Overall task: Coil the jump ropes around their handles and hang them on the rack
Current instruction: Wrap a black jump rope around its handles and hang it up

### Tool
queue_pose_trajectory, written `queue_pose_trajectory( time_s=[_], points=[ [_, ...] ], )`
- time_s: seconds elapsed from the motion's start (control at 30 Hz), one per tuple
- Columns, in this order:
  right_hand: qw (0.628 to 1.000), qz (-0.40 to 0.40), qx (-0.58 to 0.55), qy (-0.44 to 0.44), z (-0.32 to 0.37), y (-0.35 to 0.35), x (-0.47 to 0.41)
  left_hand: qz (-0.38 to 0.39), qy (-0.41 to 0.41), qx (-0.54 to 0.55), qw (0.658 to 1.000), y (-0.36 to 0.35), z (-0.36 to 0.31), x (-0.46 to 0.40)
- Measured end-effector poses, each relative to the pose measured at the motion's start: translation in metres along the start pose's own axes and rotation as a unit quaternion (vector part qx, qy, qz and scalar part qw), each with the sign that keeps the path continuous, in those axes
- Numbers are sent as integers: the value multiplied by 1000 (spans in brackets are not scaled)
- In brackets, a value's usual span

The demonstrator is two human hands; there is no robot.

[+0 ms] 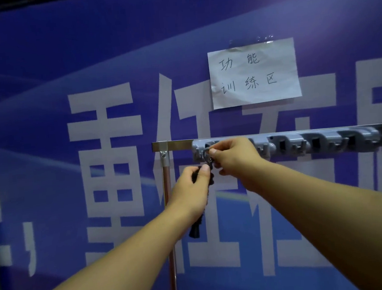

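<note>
Black jump rope (196,227) mostly hidden behind left hand (193,191) at rack (287,144).

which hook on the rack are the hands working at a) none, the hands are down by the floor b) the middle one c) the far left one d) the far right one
c: both the left hand and the right hand meet at the leftmost hook of the rack, with the jump rope hanging below.

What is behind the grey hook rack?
Behind the grey hook rack runs a metal bar, and behind that hangs a blue banner with large white characters. The right hand covers part of the rack's left end.
</note>
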State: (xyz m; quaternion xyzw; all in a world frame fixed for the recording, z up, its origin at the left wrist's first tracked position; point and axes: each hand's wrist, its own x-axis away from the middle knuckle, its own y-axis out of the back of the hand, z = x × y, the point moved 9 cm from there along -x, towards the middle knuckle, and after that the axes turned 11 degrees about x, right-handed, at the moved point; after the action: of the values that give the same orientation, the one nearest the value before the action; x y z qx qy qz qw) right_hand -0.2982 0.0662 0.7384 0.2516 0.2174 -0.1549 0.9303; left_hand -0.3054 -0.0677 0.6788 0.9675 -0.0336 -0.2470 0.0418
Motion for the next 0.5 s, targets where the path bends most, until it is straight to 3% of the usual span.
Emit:
queue_pose_trajectory(
  time_s=[0.3, 0.5],
  points=[
    [996, -70, -45, -7, -2, -23, -22, -23, -12, -48, 998, 26, -6, -21],
    [995, -42, -77, -47, -17, -35, -33, -2, 64, -59, 996, 21, 7, -25]
  ],
)
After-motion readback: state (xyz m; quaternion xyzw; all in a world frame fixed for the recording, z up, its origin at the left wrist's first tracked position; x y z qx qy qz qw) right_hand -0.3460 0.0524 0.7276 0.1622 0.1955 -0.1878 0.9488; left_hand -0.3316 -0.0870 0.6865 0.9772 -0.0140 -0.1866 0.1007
